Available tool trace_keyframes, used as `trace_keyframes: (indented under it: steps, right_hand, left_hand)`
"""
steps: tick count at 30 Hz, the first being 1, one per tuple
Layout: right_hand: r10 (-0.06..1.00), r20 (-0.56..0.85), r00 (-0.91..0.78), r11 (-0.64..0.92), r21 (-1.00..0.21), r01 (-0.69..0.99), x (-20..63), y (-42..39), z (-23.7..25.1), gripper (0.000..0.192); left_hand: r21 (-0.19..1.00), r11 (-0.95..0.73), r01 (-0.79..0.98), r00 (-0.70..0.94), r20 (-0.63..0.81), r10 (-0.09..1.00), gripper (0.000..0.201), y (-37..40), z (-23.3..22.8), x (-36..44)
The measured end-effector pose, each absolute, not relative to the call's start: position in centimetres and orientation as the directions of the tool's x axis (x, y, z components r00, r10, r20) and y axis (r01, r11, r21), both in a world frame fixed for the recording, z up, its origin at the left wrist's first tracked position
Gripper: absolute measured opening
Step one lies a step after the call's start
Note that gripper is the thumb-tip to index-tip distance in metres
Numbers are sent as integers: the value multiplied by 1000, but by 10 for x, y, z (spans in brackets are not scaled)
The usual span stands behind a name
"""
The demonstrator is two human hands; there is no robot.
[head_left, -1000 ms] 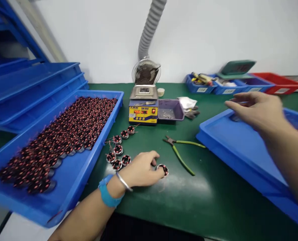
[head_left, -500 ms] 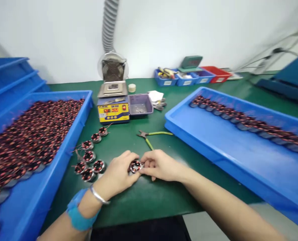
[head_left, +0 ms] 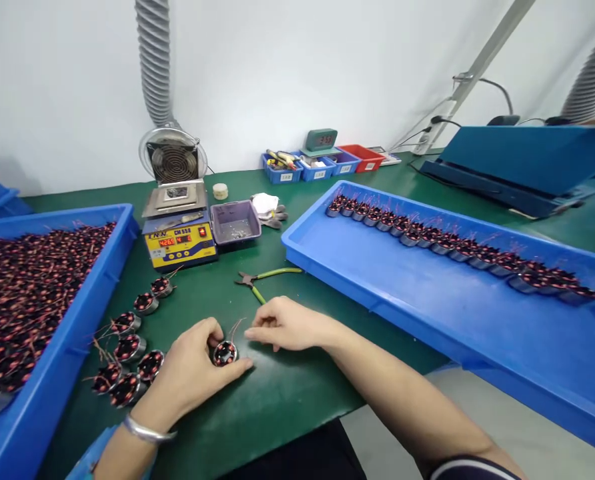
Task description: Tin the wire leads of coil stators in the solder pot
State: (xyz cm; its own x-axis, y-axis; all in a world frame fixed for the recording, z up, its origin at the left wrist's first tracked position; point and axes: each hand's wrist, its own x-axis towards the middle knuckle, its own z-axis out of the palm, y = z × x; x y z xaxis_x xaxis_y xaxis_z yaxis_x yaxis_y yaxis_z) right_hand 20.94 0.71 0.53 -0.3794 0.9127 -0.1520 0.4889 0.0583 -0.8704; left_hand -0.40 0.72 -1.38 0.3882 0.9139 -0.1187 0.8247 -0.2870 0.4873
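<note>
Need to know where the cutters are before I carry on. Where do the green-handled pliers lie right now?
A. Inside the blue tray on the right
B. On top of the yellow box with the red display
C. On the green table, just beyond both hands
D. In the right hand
C: the pliers lie flat on the table, past the right hand and the left hand, touched by neither.

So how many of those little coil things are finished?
Done: one row of coils lines the far wall of the right tray. In hand: the left hand grips one coil while the right hand pinches its wires. Left: seven loose coils and the heaped left tray.
</note>
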Motion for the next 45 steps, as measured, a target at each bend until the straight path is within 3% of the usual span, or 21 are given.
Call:
trace_keyframes:
  steps: [5, 8, 10, 11, 12, 15, 18, 24, 30, 34, 42, 45]
  right_hand:
    - [981, 20, -193, 127, -816, 564, 211, -16, 32, 20]
    - [991, 133, -11, 96, -650, 754, 257, -29, 62, 24]
    - [980, 31, 196, -167, -399, 901, 308, -35, 77, 26]
    - [939, -28, 342, -340, -213, 916, 336, -37, 80, 26]
    - [897, -48, 439, -442, -122, 889, 365, -41, 81, 25]
    - [736, -121, 666, -663, 66, 746, 447, -57, 68, 21]
    - [617, -143, 774, -758, 159, 633, 505, -80, 47, 26]
    - [594, -101, 798, -785, 144, 603, 549, -97, 27, 30]
    - [844, -99, 527, -535, -82, 841, 525, -43, 7, 29]
    - [898, -52, 436, -439, -162, 884, 509, -1, -3, 34]
    - [782, 34, 622, -622, -19, 783, 496, 16, 9, 35]
    - [744, -10, 668, -668, 25, 744, 494, 18, 15, 35]
  left_hand:
    - [527, -274, 805, 381, -105, 918, 47, 10, -15, -7]
    - [530, -273, 803, 391, -124, 912, 48, 9, -17, -7]
    - [532, -278, 800, 399, -125, 909, 49, 8, -17, -7]
    - [533, -279, 798, 399, -122, 909, 50, 8, -17, -7]
    - [536, -279, 797, 398, -118, 910, 51, 8, -17, -7]
    - [548, -268, 792, 393, -123, 911, 53, 8, -20, -7]
    - [548, -267, 793, 392, -122, 912, 52, 9, -24, -7]
    - [542, -262, 798, 365, -89, 927, 50, 8, -29, -5]
    - [564, -267, 781, 366, -67, 928, 48, 9, -29, -5]
    - [556, -265, 788, 377, -96, 921, 47, 10, -24, -4]
    - [548, -269, 792, 414, -158, 896, 44, 11, -16, -4]
    - [556, -258, 790, 415, -175, 893, 44, 11, -15, -4]
